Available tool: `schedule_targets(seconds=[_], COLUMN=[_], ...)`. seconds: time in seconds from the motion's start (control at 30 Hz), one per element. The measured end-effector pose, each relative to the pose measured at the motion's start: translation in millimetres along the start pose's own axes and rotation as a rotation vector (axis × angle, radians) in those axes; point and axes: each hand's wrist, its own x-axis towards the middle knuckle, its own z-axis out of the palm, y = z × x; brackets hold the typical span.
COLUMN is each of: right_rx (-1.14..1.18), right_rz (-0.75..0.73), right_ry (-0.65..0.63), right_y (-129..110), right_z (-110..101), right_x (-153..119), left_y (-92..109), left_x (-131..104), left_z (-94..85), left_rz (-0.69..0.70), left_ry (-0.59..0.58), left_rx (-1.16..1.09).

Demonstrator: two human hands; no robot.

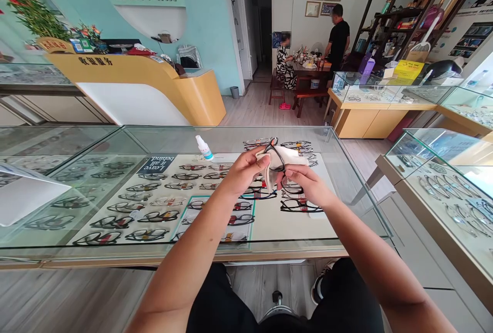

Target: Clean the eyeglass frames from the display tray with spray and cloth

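Note:
Above the glass display case, a pair of dark-framed eyeglasses [282, 160] is held between my two hands. My left hand [245, 170] is closed on a pale cloth [295, 155], with the thumb pressing it against the glasses. My right hand [308, 183] pinches the glasses at their lower right, fingers bent around the frame. Part of the cloth spreads out behind the frame. Fingers and cloth hide some of the lenses. A small white spray bottle [204, 148] with a blue-banded base stands on the glass, to the left of my left hand.
Under the glass top of the display case [131, 140] lie rows of eyeglasses [158, 216]. A white box-like object [26, 194] is at the left. More display cases [442, 184] stand at the right. Two people [339, 33] are at a table in the back, beyond a yellow counter [200, 97].

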Motion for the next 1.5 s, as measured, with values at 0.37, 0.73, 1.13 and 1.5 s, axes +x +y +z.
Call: schedule_targets(seconds=[0.37, 0.73, 1.13, 1.5], right_rx=[0.098, 0.103, 0.103, 0.039], right_rz=[-0.005, 0.013, 0.001, 0.017], right_ry=[0.013, -0.041, 0.052, -0.002], right_y=[6.5, 13.7, 6.1, 9.0], right_z=[5.6, 15.2, 12.0, 11.8], right_x=[3.0, 3.1, 3.9, 1.6], left_y=[-14.9, -16.4, -24.9, -21.0], left_x=[0.7, -4.3, 3.0, -1.1], left_z=[7.7, 26.7, 19.5, 22.0], left_rz=[-0.010, 0.028, 0.017, 0.023], left_ry=[-0.147, 0.061, 0.092, 0.110], left_rx=[-0.004, -0.078, -0.095, -0.050])
